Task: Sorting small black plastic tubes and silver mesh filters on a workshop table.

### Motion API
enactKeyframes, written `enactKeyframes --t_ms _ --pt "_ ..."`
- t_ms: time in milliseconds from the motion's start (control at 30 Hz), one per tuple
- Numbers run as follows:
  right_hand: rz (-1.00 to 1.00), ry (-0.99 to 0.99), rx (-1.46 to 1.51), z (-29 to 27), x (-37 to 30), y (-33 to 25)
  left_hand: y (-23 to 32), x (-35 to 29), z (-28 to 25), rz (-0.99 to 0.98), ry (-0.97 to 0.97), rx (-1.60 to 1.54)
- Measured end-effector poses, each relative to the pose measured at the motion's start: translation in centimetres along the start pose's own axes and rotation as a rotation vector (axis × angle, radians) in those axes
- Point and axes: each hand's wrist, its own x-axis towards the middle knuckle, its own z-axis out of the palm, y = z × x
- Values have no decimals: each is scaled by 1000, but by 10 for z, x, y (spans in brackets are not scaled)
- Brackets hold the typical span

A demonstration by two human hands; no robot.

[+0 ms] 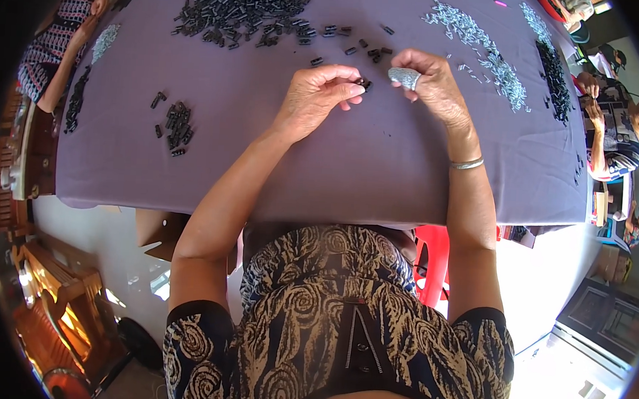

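Note:
Over the middle of the table, my left hand (pixel 316 98) pinches a small black plastic piece (pixel 364 83) between thumb and forefinger. My right hand (pixel 432 82) is a short way to its right, fingers curled in, with a grey wrapping (pixel 404 77) around a digit. Whether anything small sits in those fingers is hidden. Just beyond both hands lie several loose black pieces (pixel 376 54). They trail from a big heap of short black cylindrical pieces (pixel 243 8) at the far side. To the far right spreads a heap of small silvery metal pieces (pixel 503 75).
A purple cloth covers the table (pixel 379 174). A smaller group of black pieces (pixel 179 127) lies at the left. Other people sit at the left edge (pixel 60 41) and right edge (pixel 616 128), with dark and silvery piles near them. A red plastic stool (pixel 432 259) stands under the near edge.

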Motion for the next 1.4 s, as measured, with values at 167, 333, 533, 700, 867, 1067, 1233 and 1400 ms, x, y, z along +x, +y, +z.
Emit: enactKeyframes --t_ms 167,333,533,700,867,1067,1233,1400 --pt "-37 -26 324 32 -2 -3 -1 -1 0 -9 -5 23" --pt "-59 -26 258 39 -2 -3 -2 -1 -1 -14 -17 34" --pt "-89 -33 83 38 -3 0 -2 0 0 -19 -27 14" --pt "-313 55 -156 39 -4 -4 1 -1 -1 -10 60 -9" --pt "-84 197 -234 31 0 -4 2 1 -5 34 98 16" --pt "-298 213 -291 22 6 11 11 4 -14 111 139 1" --pt "-246 288 -281 5 10 15 19 5 -26 135 240 -39" --pt "-265 281 -294 -7 11 21 23 7 -33 86 223 -114"
